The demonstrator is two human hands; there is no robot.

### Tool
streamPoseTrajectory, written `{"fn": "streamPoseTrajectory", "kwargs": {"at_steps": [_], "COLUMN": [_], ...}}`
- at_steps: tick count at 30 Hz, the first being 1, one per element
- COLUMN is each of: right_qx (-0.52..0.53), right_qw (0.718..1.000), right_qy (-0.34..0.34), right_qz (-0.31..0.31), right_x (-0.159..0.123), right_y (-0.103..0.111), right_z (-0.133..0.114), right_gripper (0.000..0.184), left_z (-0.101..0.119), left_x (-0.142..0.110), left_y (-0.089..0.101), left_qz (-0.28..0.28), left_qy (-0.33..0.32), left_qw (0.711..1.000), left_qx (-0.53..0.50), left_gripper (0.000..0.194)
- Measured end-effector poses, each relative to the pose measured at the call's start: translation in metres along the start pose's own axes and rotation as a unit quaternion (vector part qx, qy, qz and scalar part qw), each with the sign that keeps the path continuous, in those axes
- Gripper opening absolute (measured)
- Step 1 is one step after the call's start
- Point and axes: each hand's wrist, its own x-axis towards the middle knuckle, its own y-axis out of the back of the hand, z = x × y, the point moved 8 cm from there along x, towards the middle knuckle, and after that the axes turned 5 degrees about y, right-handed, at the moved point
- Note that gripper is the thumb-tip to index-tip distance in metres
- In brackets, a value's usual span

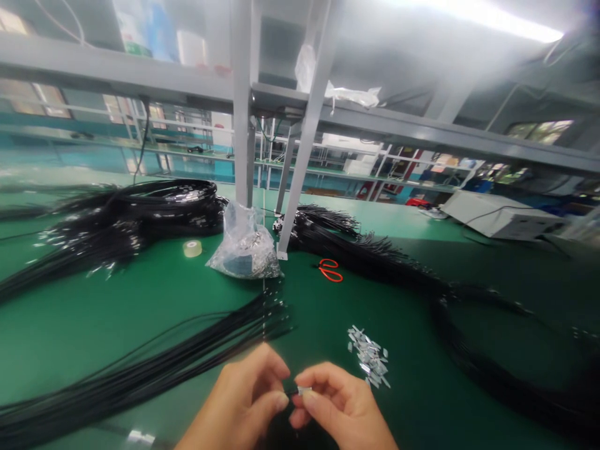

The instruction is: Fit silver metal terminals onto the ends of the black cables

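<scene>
A green-topped workbench (319, 337) stood beneath gray metal shelving (241, 137) in a workshop. Near its front edge, a right hand (340, 400) pinched a small pale fitting (304, 390) between thumb and fingers, apparently to keep it steady and facing a left hand (244, 394). That hand was curled beside it, thumb and forefinger slightly parted; whether it gripped the thin dark strand (291, 393) between the two could not be told. Loose black cables (154, 381) lay at left and a pile of silvery pieces (368, 356) at right, each seemingly set within reach of the nearer hand. A clear plastic bag (244, 256), likely bulk supply, rested farther back, near red-handled scissors (330, 270) whose blades were hard to make out. Fingers hid part of the fitting, the frame cut off both wrists, and blur softened the cable bundles' tips.
</scene>
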Motion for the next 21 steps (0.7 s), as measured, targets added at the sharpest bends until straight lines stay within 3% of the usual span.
{"fn": "streamPoseTrajectory", "kwargs": {"at_steps": [6,10,13,17,21], "right_qx": [-0.001,-0.022,-0.023,0.006,0.046], "right_qw": [0.999,1.0,0.999,1.0,0.999], "right_qy": [-0.027,-0.01,0.002,-0.019,-0.019], "right_qz": [-0.033,0.015,0.038,-0.001,0.02], "right_x": [-0.003,-0.003,-0.002,0.0,-0.001], "right_y": [-0.01,-0.005,-0.003,-0.014,-0.011], "right_z": [0.006,0.002,-0.002,0.001,0.004], "right_gripper": [0.03,0.029,0.026,0.026,0.039], "left_z": [0.009,0.008,0.008,0.006,0.006], "left_x": [0.003,0.0,-0.004,-0.005,-0.004], "left_y": [-0.005,0.004,0.012,0.009,0.009], "left_qz": [-0.008,0.003,0.028,0.02,0.03], "left_qy": [-0.002,0.024,0.002,-0.023,-0.016], "left_qw": [0.999,0.993,0.984,0.981,0.98], "left_qx": [0.038,0.119,0.176,0.192,0.198], "left_gripper": [0.004,0.013,0.017,0.015,0.015]}}
